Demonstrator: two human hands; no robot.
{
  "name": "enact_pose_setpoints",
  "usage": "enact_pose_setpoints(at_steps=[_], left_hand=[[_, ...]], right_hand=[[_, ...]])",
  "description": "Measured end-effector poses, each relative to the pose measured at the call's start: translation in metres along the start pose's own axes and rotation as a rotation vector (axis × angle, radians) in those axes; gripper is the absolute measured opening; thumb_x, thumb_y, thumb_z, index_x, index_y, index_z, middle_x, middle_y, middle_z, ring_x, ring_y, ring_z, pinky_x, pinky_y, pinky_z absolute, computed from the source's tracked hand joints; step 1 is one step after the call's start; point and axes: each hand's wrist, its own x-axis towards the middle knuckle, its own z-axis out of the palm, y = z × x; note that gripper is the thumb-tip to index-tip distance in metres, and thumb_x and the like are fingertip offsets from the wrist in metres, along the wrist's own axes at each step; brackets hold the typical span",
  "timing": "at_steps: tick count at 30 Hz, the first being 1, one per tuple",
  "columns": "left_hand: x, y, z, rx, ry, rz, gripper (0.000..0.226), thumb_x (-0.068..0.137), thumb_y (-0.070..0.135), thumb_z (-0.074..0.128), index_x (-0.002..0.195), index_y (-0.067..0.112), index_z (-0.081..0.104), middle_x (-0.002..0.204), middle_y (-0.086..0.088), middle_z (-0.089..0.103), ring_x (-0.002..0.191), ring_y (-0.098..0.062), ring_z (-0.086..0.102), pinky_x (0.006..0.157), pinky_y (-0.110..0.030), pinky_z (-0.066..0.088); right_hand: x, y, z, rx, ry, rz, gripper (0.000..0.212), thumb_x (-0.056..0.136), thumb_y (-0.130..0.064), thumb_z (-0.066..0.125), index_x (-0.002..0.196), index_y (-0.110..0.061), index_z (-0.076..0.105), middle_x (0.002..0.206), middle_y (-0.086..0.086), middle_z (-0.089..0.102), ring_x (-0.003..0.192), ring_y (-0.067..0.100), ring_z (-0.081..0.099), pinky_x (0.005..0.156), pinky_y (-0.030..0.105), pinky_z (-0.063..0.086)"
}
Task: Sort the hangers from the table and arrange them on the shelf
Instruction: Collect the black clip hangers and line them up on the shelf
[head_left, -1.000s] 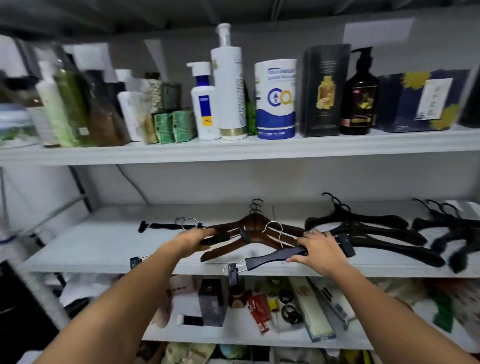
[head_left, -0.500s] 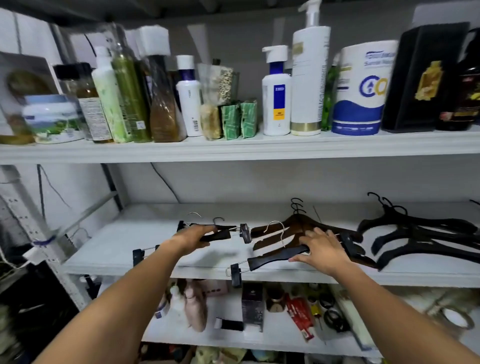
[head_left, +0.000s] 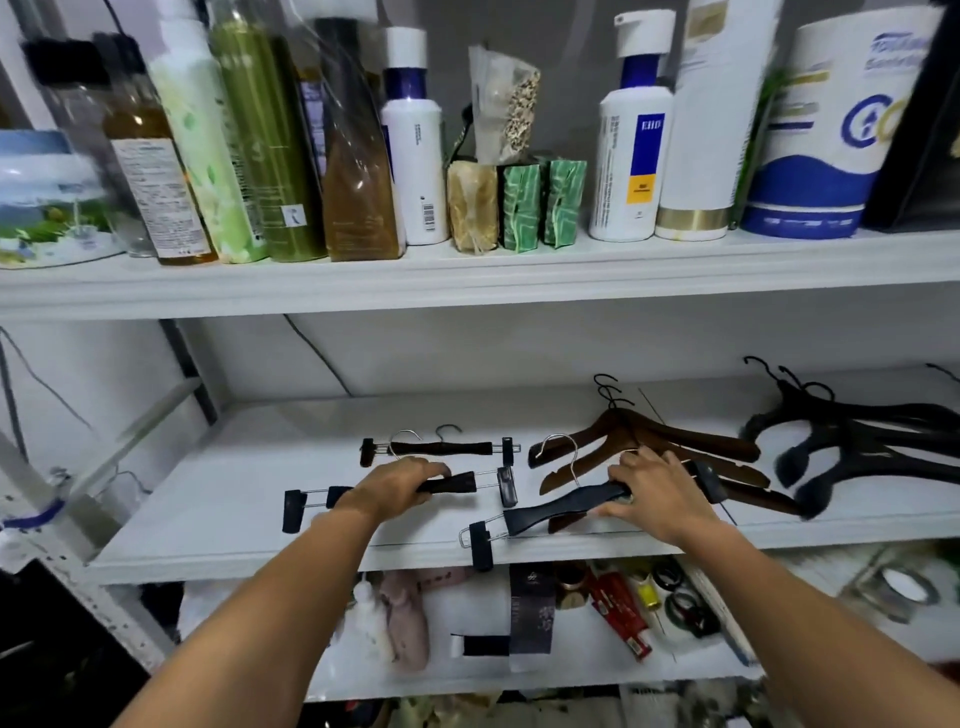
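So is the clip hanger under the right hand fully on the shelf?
No. The black clip hanger lies flat, but its left clip overhangs the shelf front edge.

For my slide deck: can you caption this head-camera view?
Both hands, left hand and right hand, each grip a clip hanger on the middle shelf, beside brown wooden hangers.

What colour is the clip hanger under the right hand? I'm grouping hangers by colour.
Black, with silver wire, on the clip hanger in the head view.
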Motion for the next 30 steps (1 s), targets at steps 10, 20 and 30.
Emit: enact_pose_setpoints(at_steps=[10, 20, 30], left_hand=[[0.083, -0.018, 0.035, 0.009, -0.115, 0.074, 0.038, 0.092, 0.014, 0.052, 0.129, 0.024, 0.050, 0.114, -0.007, 0.057, 0.107, -0.023, 0.053, 0.089, -0.037, 0.045], [0.142, -0.045, 0.057, -0.039, -0.134, 0.078, 0.038, 0.094, 0.022, 0.054, 0.131, 0.023, 0.051, 0.124, -0.002, 0.057, 0.116, -0.021, 0.053, 0.097, -0.032, 0.043], [0.141, -0.054, 0.060, -0.023, -0.066, 0.081, 0.044, 0.092, 0.037, 0.056, 0.132, 0.021, 0.046, 0.126, -0.001, 0.050, 0.116, -0.018, 0.047, 0.095, -0.033, 0.045]], right_hand=[[0.044, 0.037, 0.019, 0.021, -0.030, 0.059, 0.137, 0.032, -0.095, -0.026, 0.116, -0.030, 0.062, 0.124, -0.009, 0.054, 0.116, 0.013, 0.042, 0.098, 0.033, 0.029], [0.106, 0.047, 0.039, 0.026, -0.124, 0.052, 0.131, 0.040, -0.095, -0.018, 0.129, -0.029, 0.052, 0.127, -0.006, 0.050, 0.118, 0.013, 0.040, 0.101, 0.034, 0.029], [0.125, 0.025, 0.046, -0.013, -0.153, 0.020, 0.105, 0.058, -0.094, 0.010, 0.126, -0.028, 0.054, 0.123, -0.006, 0.052, 0.115, 0.012, 0.041, 0.100, 0.033, 0.030]])
